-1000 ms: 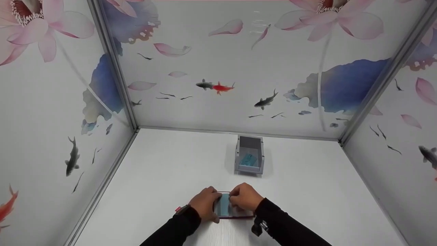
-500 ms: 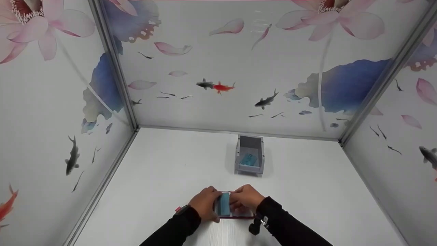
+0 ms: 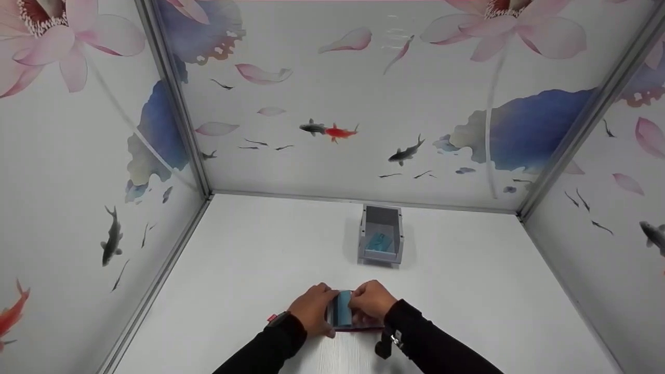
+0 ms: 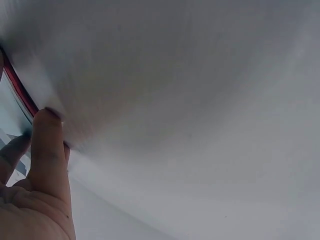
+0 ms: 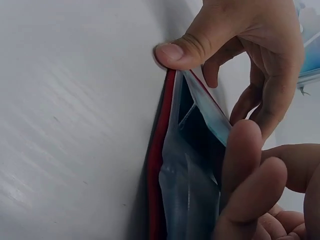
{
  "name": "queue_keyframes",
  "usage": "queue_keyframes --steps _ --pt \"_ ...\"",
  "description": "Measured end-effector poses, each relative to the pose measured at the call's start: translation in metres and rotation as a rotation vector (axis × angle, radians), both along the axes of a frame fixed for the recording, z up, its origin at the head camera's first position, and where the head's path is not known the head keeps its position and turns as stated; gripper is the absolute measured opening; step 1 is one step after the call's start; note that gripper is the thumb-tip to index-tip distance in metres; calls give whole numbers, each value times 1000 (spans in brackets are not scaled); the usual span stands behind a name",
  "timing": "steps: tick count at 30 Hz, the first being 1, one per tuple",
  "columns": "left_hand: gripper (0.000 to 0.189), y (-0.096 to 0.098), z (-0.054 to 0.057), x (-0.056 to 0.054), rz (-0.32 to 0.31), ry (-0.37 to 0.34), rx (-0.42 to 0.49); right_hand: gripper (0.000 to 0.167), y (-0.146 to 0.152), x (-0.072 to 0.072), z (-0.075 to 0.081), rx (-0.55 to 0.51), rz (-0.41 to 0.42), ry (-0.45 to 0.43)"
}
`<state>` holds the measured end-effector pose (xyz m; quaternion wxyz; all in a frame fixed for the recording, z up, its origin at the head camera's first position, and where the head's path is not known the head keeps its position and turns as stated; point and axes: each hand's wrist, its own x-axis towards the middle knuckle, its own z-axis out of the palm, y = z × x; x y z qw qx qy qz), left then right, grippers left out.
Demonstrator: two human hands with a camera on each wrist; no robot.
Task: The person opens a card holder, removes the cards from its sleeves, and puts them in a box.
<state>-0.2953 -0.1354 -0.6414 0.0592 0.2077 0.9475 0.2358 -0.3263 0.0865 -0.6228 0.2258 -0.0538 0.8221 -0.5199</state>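
Your left hand (image 3: pixel 311 310): grips one end of a clear, red-edged plastic pouch (image 5: pixel 182 190) on the white table (image 3: pixel 270 249). Your right hand (image 3: pixel 375 301): apparently pinches its light-blue panel (image 3: pixel 344 308). Mouth parted; opening seems begun, unfinished. Beyond: grey plastic bin (image 3: pixel 382 256).

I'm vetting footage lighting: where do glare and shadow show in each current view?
Head: small glare streaks high on the white back wall printed with pink flowers, soft shadows beside the grey plastic bin. Left wrist: dim grey shading across much of the smooth white tabletop. Right wrist: pale streaks on that tabletop, a darker band along the red-edged translucent pouch.
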Motion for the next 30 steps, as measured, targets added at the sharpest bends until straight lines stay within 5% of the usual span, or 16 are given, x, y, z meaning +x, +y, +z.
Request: queue_keyframes --steps 18,30 --pt "94 0 -1 2 13 22 -23 10 11 -4 -1 6 -7 42" --pt "83 1 4 4 8 16 -13 10 25 -12 21 35 -72 115"
